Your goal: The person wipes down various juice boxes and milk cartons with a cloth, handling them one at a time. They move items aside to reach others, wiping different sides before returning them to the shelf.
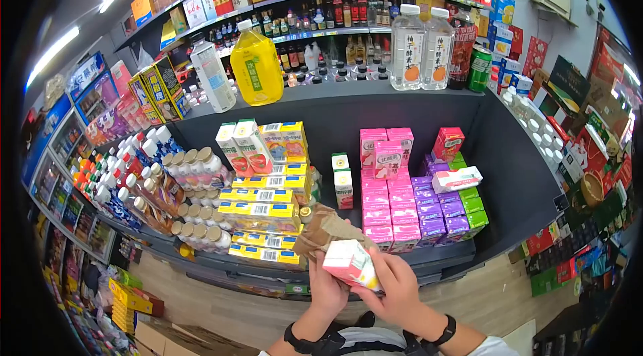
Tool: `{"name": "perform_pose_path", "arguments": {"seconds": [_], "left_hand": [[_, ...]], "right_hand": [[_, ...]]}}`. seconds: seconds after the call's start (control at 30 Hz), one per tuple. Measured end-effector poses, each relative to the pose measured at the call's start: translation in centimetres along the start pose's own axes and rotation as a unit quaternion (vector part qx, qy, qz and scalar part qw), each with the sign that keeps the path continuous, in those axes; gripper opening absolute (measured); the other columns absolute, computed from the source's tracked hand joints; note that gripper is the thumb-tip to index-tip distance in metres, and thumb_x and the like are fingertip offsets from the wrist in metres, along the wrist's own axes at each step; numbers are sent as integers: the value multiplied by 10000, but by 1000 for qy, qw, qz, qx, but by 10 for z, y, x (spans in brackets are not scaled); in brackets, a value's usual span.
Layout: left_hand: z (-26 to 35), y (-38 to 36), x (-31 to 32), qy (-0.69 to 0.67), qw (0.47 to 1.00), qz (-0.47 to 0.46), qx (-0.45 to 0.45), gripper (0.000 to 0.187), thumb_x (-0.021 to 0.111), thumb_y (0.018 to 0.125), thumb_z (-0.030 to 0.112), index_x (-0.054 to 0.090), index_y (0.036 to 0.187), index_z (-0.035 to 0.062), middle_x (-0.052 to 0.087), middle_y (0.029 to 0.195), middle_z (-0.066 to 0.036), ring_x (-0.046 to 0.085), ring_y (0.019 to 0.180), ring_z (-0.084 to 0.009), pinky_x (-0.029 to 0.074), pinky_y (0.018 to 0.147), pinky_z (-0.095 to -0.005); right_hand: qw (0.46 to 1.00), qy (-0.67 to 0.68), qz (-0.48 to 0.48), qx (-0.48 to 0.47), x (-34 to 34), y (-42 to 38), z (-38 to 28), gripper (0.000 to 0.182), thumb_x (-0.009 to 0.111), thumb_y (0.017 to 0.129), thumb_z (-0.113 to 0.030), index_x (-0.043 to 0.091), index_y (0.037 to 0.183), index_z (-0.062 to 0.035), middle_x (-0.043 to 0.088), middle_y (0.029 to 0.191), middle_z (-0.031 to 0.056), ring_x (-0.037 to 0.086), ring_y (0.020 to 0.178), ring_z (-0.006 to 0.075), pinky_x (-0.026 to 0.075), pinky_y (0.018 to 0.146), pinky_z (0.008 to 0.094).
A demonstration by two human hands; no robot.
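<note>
In the lower middle, a pink-and-white drink carton [349, 263] is tilted between my hands. My right hand [396, 283] is closed around its right side, with the thumb underneath. A crumpled brown cloth [328, 232] sticks up behind the carton from my left hand [327, 292], which is closed on it and lies against the carton's left side. The carton partly hides my left fingers. Just ahead stand stacked pink cartons [390, 198], and purple cartons [439, 212] beside them. A single white-and-green carton [342, 180] stands upright left of the pink stack.
Yellow multipacks [268, 210] are piled at the left of the dark shelf. Beyond them stand rows of bottles [144, 182]. A white-and-pink carton [457, 179] lies across the purple and green ones. A yellow jug [256, 68] and clear bottles [406, 51] stand on the upper ledge [321, 93].
</note>
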State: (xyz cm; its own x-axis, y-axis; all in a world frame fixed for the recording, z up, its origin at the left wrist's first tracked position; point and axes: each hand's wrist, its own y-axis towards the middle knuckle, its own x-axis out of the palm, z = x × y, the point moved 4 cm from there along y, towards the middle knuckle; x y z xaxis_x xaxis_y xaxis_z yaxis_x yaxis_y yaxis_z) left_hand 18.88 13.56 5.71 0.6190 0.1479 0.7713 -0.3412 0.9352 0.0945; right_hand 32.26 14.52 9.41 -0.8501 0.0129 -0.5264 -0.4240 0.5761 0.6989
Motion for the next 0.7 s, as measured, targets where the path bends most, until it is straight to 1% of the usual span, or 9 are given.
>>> {"name": "perform_pose_path", "arguments": {"seconds": [0.07, 0.13, 0.2, 0.33, 0.37, 0.47, 0.5, 0.6, 0.7], "left_hand": [[-19, -16, -24, 85, 995, 57, -14, 465, 404, 1072, 392, 377, 1407, 71, 533, 1360, -104, 567, 1224, -253, 477, 1029, -427], [-36, -31, -37, 246, 968, 32, 20, 434, 453, 1066, 351, 386, 1390, 70, 555, 1309, -104, 604, 1146, -219, 517, 932, -381], [-38, -37, -34, 269, 963, -25, -2, 412, 445, 1070, 336, 393, 1382, 70, 561, 1293, -99, 604, 1136, -200, 515, 918, -368], [-18, -26, -14, 252, 967, 27, 11, 391, 448, 1071, 325, 437, 1342, 43, 581, 1247, -81, 597, 1083, -165, 503, 882, -333], [-12, -19, -9, 237, 970, 38, 25, 383, 449, 1071, 316, 471, 1315, 21, 595, 1213, -69, 583, 1045, -137, 488, 866, -312], [-3, -8, -4, 214, 976, 34, 20, 393, 448, 1072, 312, 486, 1313, 4, 597, 1181, -48, 559, 996, -99, 468, 841, -273], [-1, -11, 3, 196, 980, 27, -1, 395, 449, 1071, 310, 485, 1316, 3, 596, 1180, -48, 557, 990, -98, 467, 839, -270], [-9, -29, 4, 240, 971, -19, -10, 401, 453, 1066, 275, 482, 1338, -19, 597, 1216, -58, 562, 1057, -109, 465, 887, -282], [-6, -36, 5, 252, 966, -57, 22, 435, 472, 1049, 226, 440, 1382, -52, 567, 1271, -81, 539, 1149, -143, 429, 985, -306]], "right_hand": [[997, 27, 63, 44, -1, 0, 3, 772, 812, 793, -314, 485, 1377, 71, 630, 1120, 228, 629, 929, 373, 507, 806, 438], [989, 68, 107, 80, -4, -1, 9, 799, 818, 793, -316, 460, 1390, 75, 622, 1156, 244, 628, 943, 383, 504, 819, 453], [978, 126, 130, 100, -9, 7, 19, 833, 825, 787, -311, 430, 1408, 76, 613, 1192, 254, 623, 949, 388, 499, 826, 466], [986, 93, 81, 110, -17, 11, 16, 758, 837, 763, -285, 465, 1354, 10, 598, 1138, 204, 617, 944, 347, 499, 845, 417], [973, 154, 58, 161, -12, 0, 24, 679, 832, 757, -253, 507, 1297, -2, 584, 1099, 164, 599, 976, 310, 484, 865, 378], [940, 293, 65, 160, 4, -27, 36, 624, 825, 747, -221, 543, 1251, 13, 574, 1096, 142, 576, 994, 268, 460, 882, 356], [966, 223, 80, 107, -3, -22, 32, 569, 822, 747, -215, 575, 1205, 18, 569, 1088, 127, 565, 986, 232, 444, 894, 340], [952, 265, 89, 124, -14, -11, 36, 579, 831, 741, -234, 586, 1204, 12, 571, 1070, 119, 559, 973, 214, 443, 892, 335], [906, 368, 122, 166, -16, -12, 36, 609, 741, 855, -174, 484, 1362, 45, 600, 1156, 134, 590, 1058, 207, 457, 924, 332]]}}
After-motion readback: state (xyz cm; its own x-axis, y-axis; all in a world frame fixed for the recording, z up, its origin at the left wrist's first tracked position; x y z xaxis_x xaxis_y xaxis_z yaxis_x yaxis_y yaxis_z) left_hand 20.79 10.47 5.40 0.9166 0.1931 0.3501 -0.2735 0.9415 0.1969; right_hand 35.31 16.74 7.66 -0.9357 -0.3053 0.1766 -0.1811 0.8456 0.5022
